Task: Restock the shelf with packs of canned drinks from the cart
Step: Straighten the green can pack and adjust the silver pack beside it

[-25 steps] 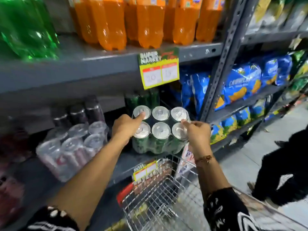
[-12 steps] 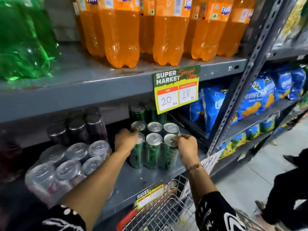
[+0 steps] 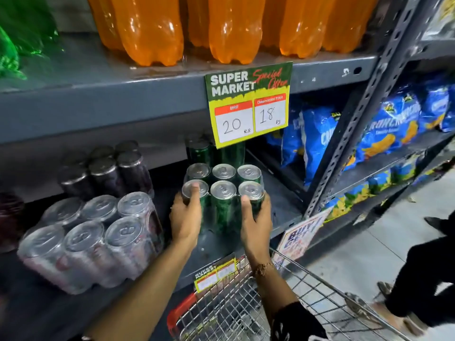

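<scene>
Fingers point(image 3: 194, 193) of the left hand point(image 3: 185, 221) are curling round the left side of the green six-pack point(image 3: 223, 193), the thumb lying over the silver lid of the near-left can; the right hand point(image 3: 256, 221) is clamping the opposite side, its thumb pressing against the near-right can. The pack, six slim cylinders with dull metal tops in glossy shrink film, is standing upright on the grey metal shelf point(image 3: 278, 207), near its front edge. More green cans point(image 3: 199, 152) are sitting just behind it in shadow. To the left, a film-wrapped pack of silver-topped cans point(image 3: 98, 232) is leaning forward, with dark cans point(image 3: 105, 168) behind. A yellow and green price card point(image 3: 248, 104) is hanging from the shelf above, where smooth orange bottles point(image 3: 234, 28) are standing. The wire cart point(image 3: 246, 313) is sitting below the wrists.
</scene>
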A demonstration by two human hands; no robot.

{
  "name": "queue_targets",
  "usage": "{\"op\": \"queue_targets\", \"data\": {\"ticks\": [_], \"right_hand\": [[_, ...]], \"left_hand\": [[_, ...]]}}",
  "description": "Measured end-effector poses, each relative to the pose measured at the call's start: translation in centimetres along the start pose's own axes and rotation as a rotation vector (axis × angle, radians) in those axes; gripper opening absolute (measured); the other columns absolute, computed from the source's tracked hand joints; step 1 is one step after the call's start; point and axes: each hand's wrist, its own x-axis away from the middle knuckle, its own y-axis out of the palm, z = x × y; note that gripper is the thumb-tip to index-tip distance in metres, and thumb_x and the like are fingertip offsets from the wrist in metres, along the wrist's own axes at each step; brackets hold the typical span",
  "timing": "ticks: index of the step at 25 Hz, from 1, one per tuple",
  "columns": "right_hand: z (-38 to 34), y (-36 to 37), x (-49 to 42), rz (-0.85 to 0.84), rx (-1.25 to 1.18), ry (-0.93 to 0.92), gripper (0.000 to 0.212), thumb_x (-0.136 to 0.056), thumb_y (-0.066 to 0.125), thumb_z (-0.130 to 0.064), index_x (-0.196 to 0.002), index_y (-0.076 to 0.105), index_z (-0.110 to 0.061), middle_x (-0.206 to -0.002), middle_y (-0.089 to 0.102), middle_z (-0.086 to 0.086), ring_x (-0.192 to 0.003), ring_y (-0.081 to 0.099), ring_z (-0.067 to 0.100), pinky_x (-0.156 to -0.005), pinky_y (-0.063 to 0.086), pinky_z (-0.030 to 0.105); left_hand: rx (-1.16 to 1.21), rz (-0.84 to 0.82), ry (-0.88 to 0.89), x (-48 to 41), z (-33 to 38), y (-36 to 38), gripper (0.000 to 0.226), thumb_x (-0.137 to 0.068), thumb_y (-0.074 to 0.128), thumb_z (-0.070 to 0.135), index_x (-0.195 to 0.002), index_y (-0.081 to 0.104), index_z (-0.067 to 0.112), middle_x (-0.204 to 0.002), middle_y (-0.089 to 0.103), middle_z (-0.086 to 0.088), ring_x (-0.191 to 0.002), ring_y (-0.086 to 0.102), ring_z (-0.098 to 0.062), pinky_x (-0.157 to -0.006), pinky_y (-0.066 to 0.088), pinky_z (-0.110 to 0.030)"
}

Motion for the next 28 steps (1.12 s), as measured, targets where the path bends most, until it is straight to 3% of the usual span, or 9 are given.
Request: {"op": "queue_targets", "data": {"ticks": [3, 5, 9, 13, 17, 23, 28], "right_hand": [[-0.7, -1.6, -2.0, -0.032, 0.014, -0.036, 0.049, -0.094, 0.054, -0.033, -0.138, 0.043, -0.015, -0.126, 0.054, -0.009, -0.119, 0.048, 0.009, -0.098, 0.035, 0.02], [-0.8, -2.9, -3.7, -0.057, 0.037, -0.051, 0.041, -0.095, 0.054, -0.029, -0.134, 0.049, -0.017, -0.112, 0.055, -0.015, -0.111, 0.048, 0.006, -0.091, 0.033, 0.015], [0.2, -4.7, -6.1, -0.132, 0.075, -0.083, 0.041, -0.095, 0.052, -0.032, -0.135, 0.048, -0.02, -0.121, 0.057, -0.009, -0.117, 0.051, 0.011, -0.103, 0.038, 0.029], [0.4, -5.5, -7.4, -0.171, 0.076, -0.063, 0.046, -0.096, 0.051, -0.032, -0.139, 0.046, -0.015, -0.126, 0.058, -0.002, -0.121, 0.053, 0.016, -0.107, 0.04, 0.034], [0.5, -5.9, -7.7, -0.171, 0.059, -0.062, 0.047, -0.096, 0.051, -0.031, -0.139, 0.045, -0.015, -0.126, 0.058, 0.001, -0.122, 0.054, 0.019, -0.106, 0.042, 0.036], [1.2, -7.3, -7.9, -0.14, 0.055, -0.071, 0.058, -0.091, 0.051, -0.045, -0.141, 0.042, -0.016, -0.14, 0.054, 0.008, -0.13, 0.049, 0.023, -0.112, 0.038, 0.048], [1.4, -7.7, -7.9, -0.147, 0.041, -0.095, 0.043, -0.097, 0.049, -0.031, -0.137, 0.047, -0.016, -0.133, 0.057, 0.004, -0.125, 0.052, 0.021, -0.11, 0.04, 0.045]], "left_hand": [[0.034, -0.024, 0.012, 1.0, 0.3, 0.6, 0.032, -0.083, 0.064, 0.045, -0.102, 0.069, 0.02, -0.094, 0.07, -0.001, -0.089, 0.061, -0.018, -0.079, 0.044, -0.027], [0.06, -0.079, 0.059, 1.9, 0.0, 1.2, 0.024, -0.08, 0.069, 0.044, -0.095, 0.069, 0.026, -0.088, 0.07, 0.007, -0.089, 0.064, -0.013, -0.079, 0.045, -0.026], [0.06, -0.107, 0.108, 3.4, -1.6, 2.4, 0.035, -0.062, 0.069, 0.06, -0.088, 0.067, 0.036, -0.096, 0.073, 0.007, -0.096, 0.068, -0.014, -0.087, 0.054, -0.033], [0.07, -0.069, 0.107, 4.8, -1.5, 3.1, 0.064, -0.058, 0.073, 0.059, -0.109, 0.066, 0.021, -0.103, 0.073, 0.0, -0.101, 0.068, -0.022, -0.092, 0.054, -0.041], [0.081, -0.058, 0.074, 5.1, -1.4, 3.5, 0.072, -0.046, 0.071, 0.072, -0.101, 0.063, 0.027, -0.103, 0.073, -0.003, -0.099, 0.069, -0.023, -0.092, 0.055, -0.046], [0.032, -0.085, 0.058, 5.8, -1.2, 4.4, 0.087, -0.045, 0.069, 0.071, -0.112, 0.064, 0.016, -0.106, 0.073, -0.004, -0.101, 0.068, -0.023, -0.092, 0.055, -0.046], [0.026, -0.083, 0.061, 5.9, -1.8, 4.7, 0.101, -0.039, 0.067, 0.082, -0.114, 0.063, 0.015, -0.11, 0.072, -0.005, -0.104, 0.067, -0.023, -0.092, 0.054, -0.046]]}}
